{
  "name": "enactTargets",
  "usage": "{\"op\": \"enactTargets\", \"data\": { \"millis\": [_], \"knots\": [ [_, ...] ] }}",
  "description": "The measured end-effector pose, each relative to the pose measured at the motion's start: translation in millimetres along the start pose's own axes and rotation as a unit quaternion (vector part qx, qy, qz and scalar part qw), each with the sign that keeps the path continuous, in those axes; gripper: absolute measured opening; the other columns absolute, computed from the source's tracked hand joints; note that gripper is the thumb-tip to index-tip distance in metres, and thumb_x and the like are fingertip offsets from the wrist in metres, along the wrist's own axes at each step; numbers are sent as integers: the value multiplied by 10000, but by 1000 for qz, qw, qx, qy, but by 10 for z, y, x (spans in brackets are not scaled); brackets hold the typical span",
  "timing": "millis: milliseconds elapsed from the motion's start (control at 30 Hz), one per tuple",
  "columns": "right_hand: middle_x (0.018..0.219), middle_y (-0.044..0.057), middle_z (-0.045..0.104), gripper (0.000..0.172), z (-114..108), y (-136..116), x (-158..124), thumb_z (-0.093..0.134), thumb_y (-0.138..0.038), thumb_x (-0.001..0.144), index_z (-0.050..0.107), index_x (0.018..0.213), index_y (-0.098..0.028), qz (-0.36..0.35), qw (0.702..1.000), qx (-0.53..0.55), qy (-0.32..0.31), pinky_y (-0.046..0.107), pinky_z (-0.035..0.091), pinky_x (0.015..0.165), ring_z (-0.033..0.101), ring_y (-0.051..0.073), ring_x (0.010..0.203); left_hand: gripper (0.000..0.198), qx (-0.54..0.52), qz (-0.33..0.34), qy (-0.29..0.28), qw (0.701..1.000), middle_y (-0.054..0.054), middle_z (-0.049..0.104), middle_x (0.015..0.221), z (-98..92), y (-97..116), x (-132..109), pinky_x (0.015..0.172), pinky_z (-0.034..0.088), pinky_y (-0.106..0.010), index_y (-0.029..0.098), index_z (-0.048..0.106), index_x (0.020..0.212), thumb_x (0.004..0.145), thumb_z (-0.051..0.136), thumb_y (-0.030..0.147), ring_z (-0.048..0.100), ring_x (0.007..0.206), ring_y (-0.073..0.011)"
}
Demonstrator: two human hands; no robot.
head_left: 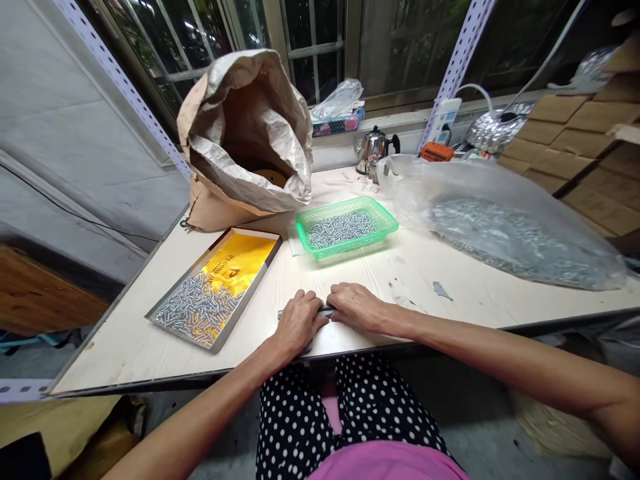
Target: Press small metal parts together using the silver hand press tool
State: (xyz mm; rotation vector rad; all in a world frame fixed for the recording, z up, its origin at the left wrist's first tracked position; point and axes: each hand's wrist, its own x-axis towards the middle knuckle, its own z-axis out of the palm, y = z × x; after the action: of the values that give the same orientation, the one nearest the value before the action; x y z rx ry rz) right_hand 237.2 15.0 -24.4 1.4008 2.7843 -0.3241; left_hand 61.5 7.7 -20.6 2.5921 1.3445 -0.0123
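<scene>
Near the table's front edge, my left hand and my right hand are close together, fingers curled round a thin grey metal piece that shows between them. Part of that piece lies hidden under my fingers. To the left is a shallow tray with a yellow bottom, its near half covered by small silvery metal pins. Beyond my hands stands a green plastic basket holding many similar pins.
A large open paper sack stands at the back left. On the right lies a clear plastic bag of metal parts. A kettle, an orange box and stacked cardboard are behind. A grey scrap is right of my hands.
</scene>
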Motion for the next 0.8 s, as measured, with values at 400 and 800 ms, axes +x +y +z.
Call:
{"op": "enactTargets", "data": {
  "millis": [400,800],
  "knots": [
    [905,93,624,182,90,519,127,529,-247,912,675,934,-141,-18,996,16,82,299,392,771,556,212,874,488,-56,41,138,988,-103,478,1436,558,527,-366,1123,309,-518,187,486,1319,919,524,464,363,1372,-309],
    [993,69,599,171,-37,-272,529,610,-245,882,700,1027,-233,-185,980,-18,72,297,344,734,482,205,915,534,-133,39,130,982,-136,572,1311,557,499,-334,1082,372,-463,144,539,1264,888,543,522,483,1250,-300]
  ]
}}
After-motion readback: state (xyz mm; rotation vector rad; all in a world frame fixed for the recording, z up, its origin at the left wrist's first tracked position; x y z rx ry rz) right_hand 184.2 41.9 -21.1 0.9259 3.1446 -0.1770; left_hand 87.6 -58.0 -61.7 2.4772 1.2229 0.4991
